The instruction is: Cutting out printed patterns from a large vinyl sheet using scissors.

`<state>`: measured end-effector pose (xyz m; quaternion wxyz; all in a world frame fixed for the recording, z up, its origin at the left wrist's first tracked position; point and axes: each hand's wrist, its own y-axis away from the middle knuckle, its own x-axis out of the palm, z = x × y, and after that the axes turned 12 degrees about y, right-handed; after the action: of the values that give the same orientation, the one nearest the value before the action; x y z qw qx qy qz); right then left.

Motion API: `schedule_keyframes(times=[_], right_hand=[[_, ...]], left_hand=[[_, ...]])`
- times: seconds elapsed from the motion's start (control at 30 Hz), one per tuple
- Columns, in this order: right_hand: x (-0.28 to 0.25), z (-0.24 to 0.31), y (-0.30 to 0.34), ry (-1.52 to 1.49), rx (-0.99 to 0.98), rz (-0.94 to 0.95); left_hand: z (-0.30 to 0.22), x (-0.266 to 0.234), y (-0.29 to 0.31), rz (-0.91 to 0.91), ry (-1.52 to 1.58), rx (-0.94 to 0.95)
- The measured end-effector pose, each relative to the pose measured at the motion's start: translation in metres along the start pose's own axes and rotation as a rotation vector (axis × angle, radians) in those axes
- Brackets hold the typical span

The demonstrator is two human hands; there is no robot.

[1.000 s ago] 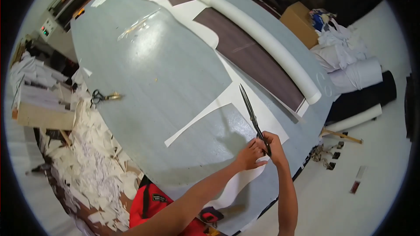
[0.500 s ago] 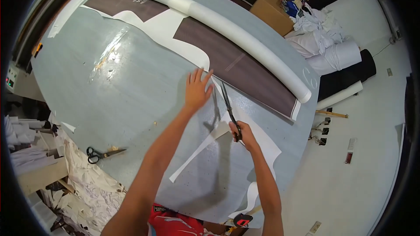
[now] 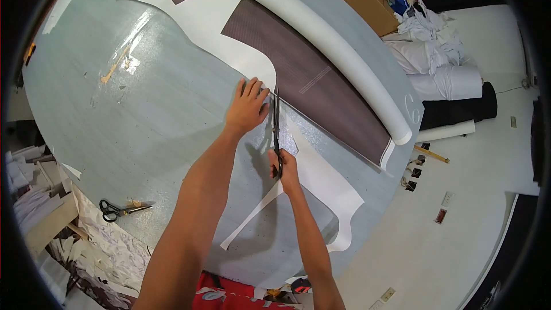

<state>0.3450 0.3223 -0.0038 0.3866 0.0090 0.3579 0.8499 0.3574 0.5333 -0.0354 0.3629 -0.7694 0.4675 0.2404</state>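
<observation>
My right hand (image 3: 285,172) grips a pair of black scissors (image 3: 276,119) by the handles. Their blades point away from me, with the tips at the near edge of a dark brown sheet (image 3: 304,63). Just left of the tips, my left hand (image 3: 247,109) lies flat with fingers stretched, its fingertips at the edge of a white sheet (image 3: 247,56) with a curved outline. That white sheet shows around the brown one. A cut white strip (image 3: 330,186) spreads on the table beside and under my right hand, partly hidden by it.
A long white roll (image 3: 327,46) lies along the far side of the grey-blue table (image 3: 155,138). A second pair of scissors (image 3: 123,210) rests at the near left. Scrap paper (image 3: 97,247) heaps below the left edge. Fabric rolls (image 3: 453,83) and a cardboard box (image 3: 370,3) stand beyond the right.
My right hand has moved left with the scissors, whose tips now stand close to my left fingers at the sheet's edge. The cut white strip has shifted slightly. The whole view has tilted.
</observation>
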Motion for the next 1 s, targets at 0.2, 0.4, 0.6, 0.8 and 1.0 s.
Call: schedule_keyframes(times=[0.2, 0.4, 0.6, 0.8, 1.0], right_hand=[[0.026, 0.023, -0.007, -0.038, 0.011, -0.086], [0.034, 0.032, -0.015, -0.032, 0.021, -0.158], [0.028, 0.027, -0.014, -0.001, 0.034, -0.206], [0.007, 0.024, -0.018, 0.003, -0.012, -0.142], [0.003, 0.031, -0.029, -0.006, 0.001, -0.113]], left_hand=[[0.0, 0.0, 0.0, -0.006, -0.027, -0.013], [0.0, -0.001, -0.003, 0.028, -0.038, -0.028], [-0.002, 0.0, -0.002, -0.001, -0.019, -0.033], [0.0, 0.0, 0.001, -0.017, -0.035, -0.024], [0.004, 0.004, 0.002, -0.04, -0.01, -0.015]])
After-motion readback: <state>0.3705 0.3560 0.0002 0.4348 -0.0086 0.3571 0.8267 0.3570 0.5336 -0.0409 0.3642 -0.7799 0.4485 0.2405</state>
